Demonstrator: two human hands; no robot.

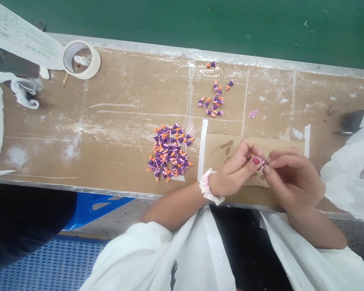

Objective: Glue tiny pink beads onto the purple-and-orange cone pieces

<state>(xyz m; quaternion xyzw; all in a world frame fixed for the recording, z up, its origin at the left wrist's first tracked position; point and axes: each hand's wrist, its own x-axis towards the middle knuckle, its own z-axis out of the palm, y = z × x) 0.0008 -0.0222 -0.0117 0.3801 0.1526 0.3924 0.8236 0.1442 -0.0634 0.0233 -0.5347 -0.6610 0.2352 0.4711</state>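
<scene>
Fingers of the left hand (236,167) pinch what looks like one small figurine (262,163) between thumb and forefinger, above the taped cardboard sheet (212,161). Thumb and forefinger of the right hand (294,178) press together at its pink end; whether on the figurine itself or on a separate bit is too small to tell.

Judging by the groups laid out, work is well along. To the left of the sheet lies a dense pile of figurines (170,151), which I take for the finished ones. Beyond the sheet's far left corner a smaller scattered group (216,101) probably waits its turn, and just past its far edge sits a cluster of tiny pink pieces (253,114), likely parts to be added.

Of the held figurine only an orange patch and a pink tip show between the fingers. Those lying loose have flared, dress-like purple bodies with pink trim and orange tops; finer detail is too small to make out.
</scene>
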